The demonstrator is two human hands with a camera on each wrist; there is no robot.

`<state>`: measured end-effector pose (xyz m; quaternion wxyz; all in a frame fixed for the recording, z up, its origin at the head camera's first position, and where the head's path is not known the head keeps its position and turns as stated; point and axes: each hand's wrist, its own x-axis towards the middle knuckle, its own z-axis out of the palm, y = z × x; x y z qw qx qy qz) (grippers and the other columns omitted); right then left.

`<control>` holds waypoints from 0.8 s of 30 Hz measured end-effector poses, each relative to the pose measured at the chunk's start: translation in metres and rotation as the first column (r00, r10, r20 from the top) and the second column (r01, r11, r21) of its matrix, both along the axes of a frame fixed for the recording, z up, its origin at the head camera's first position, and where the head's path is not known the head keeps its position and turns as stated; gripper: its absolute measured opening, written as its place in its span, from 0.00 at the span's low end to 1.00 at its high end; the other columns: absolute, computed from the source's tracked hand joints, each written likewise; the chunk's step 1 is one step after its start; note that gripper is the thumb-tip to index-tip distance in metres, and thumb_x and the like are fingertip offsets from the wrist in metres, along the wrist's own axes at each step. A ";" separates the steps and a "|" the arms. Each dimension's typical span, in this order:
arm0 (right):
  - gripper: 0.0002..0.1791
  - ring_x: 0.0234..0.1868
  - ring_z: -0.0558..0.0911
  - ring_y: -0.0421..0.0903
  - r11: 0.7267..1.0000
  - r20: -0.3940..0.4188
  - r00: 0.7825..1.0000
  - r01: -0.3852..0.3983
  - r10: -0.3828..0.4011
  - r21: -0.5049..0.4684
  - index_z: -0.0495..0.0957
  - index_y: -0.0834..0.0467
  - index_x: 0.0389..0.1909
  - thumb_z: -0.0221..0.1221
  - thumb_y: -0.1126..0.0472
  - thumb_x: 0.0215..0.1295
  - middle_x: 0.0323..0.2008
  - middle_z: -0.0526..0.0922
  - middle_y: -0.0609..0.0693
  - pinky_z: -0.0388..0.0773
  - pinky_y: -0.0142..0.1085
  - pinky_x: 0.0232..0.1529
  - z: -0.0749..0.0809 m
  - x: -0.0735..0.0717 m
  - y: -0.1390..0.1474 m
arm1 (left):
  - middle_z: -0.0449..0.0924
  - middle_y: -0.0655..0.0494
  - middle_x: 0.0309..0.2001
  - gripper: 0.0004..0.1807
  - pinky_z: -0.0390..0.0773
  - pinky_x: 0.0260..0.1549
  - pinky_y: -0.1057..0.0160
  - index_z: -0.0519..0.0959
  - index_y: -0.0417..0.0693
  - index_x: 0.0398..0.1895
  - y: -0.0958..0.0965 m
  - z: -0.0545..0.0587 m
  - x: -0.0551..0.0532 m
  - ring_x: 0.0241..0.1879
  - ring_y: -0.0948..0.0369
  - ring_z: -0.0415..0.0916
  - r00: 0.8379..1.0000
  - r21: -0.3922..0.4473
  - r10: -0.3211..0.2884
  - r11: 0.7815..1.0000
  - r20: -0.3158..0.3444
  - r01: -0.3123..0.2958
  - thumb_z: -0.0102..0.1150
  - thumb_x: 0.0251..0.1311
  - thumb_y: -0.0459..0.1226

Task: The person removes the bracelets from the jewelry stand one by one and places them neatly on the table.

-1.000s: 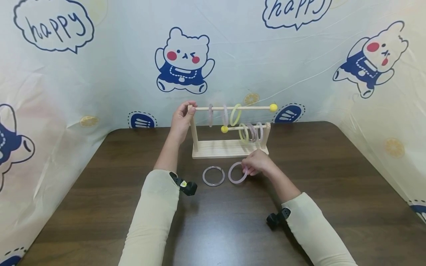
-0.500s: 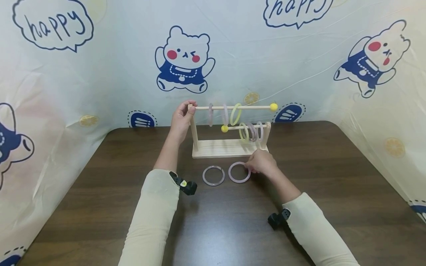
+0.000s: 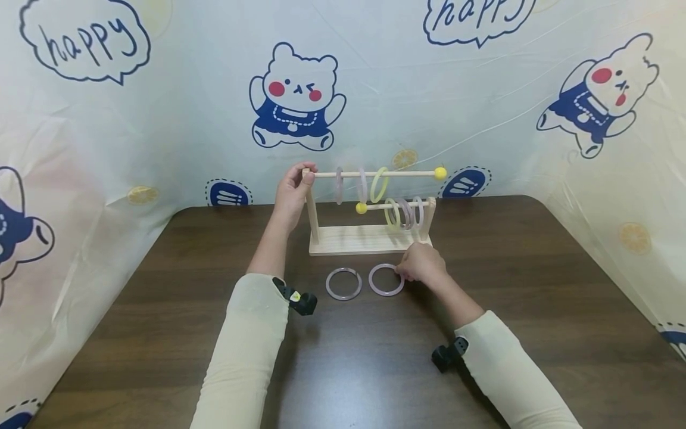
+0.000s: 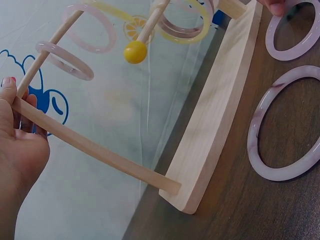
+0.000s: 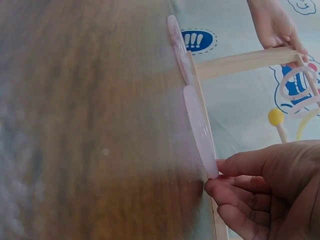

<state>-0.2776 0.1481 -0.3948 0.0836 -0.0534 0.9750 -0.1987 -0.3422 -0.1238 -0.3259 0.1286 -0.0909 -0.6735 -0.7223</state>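
A wooden bangle rack [image 3: 348, 241] stands at the back of the table, with an upper and a lower rod tipped by yellow balls. My left hand [image 3: 291, 199] grips the top of its left post, where the upper rod begins. Pale purple and yellow bangles hang on both rods. In front of the base, two pale purple bangles lie on the table side by side. My right hand [image 3: 422, 262] pinches the right edge of the nearer-right bangle [image 5: 201, 132] between thumb and fingers. The left bangle [image 4: 255, 125], with darker streaks, is untouched.
The dark wooden table [image 3: 354, 369] extends in front of the rack. Behind it hangs a pale sheet [image 3: 203, 119] printed with bears and lettering. The yellow ball [image 3: 440, 173] of the upper rod points right; the lower ball [image 3: 361, 208] points left.
My right hand has shifted slightly right with the bangle at its fingertips, widening the gap to the other bangle. My left hand has stayed on the post.
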 end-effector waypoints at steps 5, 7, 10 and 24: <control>0.14 0.19 0.74 0.45 1.000 0.014 1.000 0.014 -0.014 0.011 0.81 0.53 0.11 0.64 0.52 0.50 0.09 0.75 0.43 0.68 0.41 0.22 0.002 -0.001 0.001 | 0.70 0.44 0.56 0.14 0.60 0.59 0.62 0.73 0.46 0.50 0.000 0.000 0.000 0.59 0.61 0.63 1.000 -0.008 -0.001 1.000 0.012 0.001 0.51 0.63 0.40; 0.12 0.21 0.75 0.46 1.000 0.000 1.000 0.020 -0.020 0.013 0.82 0.52 0.13 0.65 0.52 0.50 0.10 0.75 0.43 0.68 0.41 0.22 0.005 -0.001 0.001 | 0.69 0.43 0.57 0.13 0.60 0.59 0.62 0.73 0.46 0.50 0.000 0.000 0.000 0.59 0.61 0.63 1.000 -0.006 -0.003 1.000 0.012 0.003 0.51 0.63 0.39; 0.10 0.23 0.75 0.48 0.999 -0.039 0.999 0.032 -0.032 -0.004 0.83 0.52 0.16 0.64 0.52 0.49 0.12 0.76 0.44 0.68 0.41 0.22 0.011 -0.002 0.003 | 0.70 0.45 0.55 0.13 0.60 0.59 0.62 0.73 0.47 0.49 0.000 0.000 0.000 0.59 0.61 0.63 1.000 -0.003 0.000 1.000 0.010 0.000 0.51 0.63 0.39; 0.12 0.23 0.77 0.48 0.966 -0.394 0.905 0.062 -0.160 -0.250 0.87 0.54 0.30 0.62 0.50 0.56 0.21 0.83 0.48 0.68 0.40 0.20 0.052 -0.008 -0.004 | 0.72 0.49 0.55 0.13 0.60 0.59 0.61 0.74 0.48 0.48 0.000 0.000 -0.001 0.59 0.62 0.63 1.000 -0.005 0.008 1.000 0.024 -0.007 0.52 0.62 0.41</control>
